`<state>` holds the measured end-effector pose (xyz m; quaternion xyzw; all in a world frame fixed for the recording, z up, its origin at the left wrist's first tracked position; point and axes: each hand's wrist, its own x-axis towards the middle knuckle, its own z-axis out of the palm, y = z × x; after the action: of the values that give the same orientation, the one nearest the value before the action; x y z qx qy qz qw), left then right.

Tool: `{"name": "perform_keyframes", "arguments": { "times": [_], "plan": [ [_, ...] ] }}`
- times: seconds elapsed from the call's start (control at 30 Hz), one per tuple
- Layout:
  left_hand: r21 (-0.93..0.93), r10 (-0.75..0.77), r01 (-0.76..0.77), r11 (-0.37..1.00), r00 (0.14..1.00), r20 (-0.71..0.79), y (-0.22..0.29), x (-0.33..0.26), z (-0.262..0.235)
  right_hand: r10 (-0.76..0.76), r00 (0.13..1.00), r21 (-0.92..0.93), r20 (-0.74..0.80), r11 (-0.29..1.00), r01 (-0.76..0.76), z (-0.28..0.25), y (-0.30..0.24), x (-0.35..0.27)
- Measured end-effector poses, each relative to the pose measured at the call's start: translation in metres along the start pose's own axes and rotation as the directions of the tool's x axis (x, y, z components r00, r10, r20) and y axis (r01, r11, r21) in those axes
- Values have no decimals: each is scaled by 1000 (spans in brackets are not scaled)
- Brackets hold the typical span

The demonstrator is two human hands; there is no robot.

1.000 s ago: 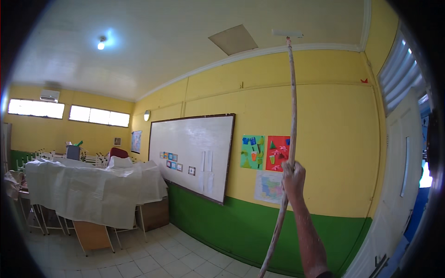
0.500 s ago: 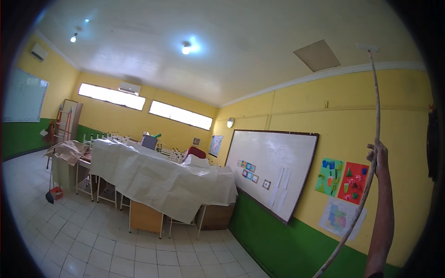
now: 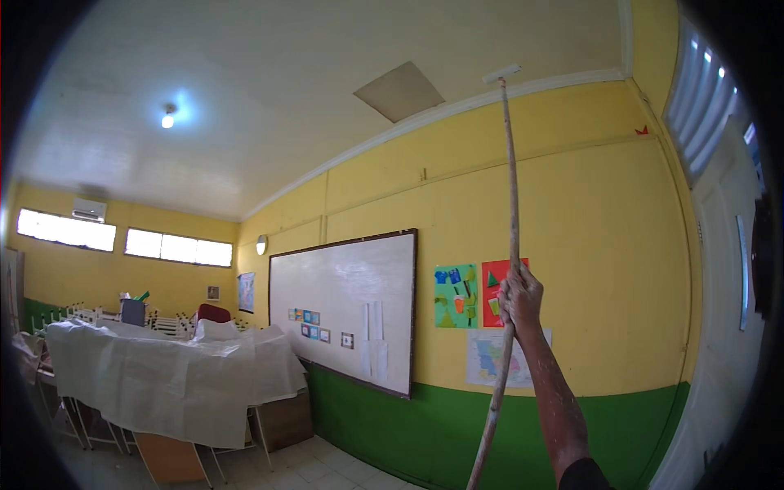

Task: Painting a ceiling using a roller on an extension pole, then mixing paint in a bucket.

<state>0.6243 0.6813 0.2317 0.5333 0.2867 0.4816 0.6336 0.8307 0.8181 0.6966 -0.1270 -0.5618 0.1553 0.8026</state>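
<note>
We are gripping a long, slightly bowed wooden pole [image 3: 512, 188] in our right hand [image 3: 521, 292], fingers closing round its blotchy surface; we are not able to tell the left hand's state. The white cylindrical roller [image 3: 501, 74] at its top is sitting by the smooth ceiling [image 3: 269, 65], just beside the moulded cornice [image 3: 563, 80]; contact is remaining unclear to us. We are noting a stretch of ceiling between roller and square tan panel [image 3: 399, 91]. The pole is crossing a red paper collage [image 3: 492, 282] and a map [image 3: 487, 355]. Leftward, the dark-framed whiteboard [image 3: 343, 278] is hanging apart, and floor tiles [image 3: 343, 469] are showing beside a wrinkled, translucent sheet [image 3: 163, 371].
</note>
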Motion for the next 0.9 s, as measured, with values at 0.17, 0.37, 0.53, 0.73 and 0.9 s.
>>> {"name": "perform_keyframes", "arguments": {
  "times": [0.17,0.37,0.53,0.73,0.9],
  "plan": [
    [-21,-48,48,999,999,7,-17,19,4,-20,999,46,25,999,18,-7,22,57],
    [69,181,-179,982,983,-28,-22,82,-11,-21,1000,16,15,1000,20,6,27,133],
    [30,164,-164,986,986,-5,92,83,10,-27,999,147,45,989,20,21,40,183],
    [-428,174,-65,901,960,221,129,105,3,-49,998,229,49,973,36,56,26,209],
    [-722,194,96,685,931,309,143,102,4,-64,996,205,65,978,49,65,15,215]
  ]
}}
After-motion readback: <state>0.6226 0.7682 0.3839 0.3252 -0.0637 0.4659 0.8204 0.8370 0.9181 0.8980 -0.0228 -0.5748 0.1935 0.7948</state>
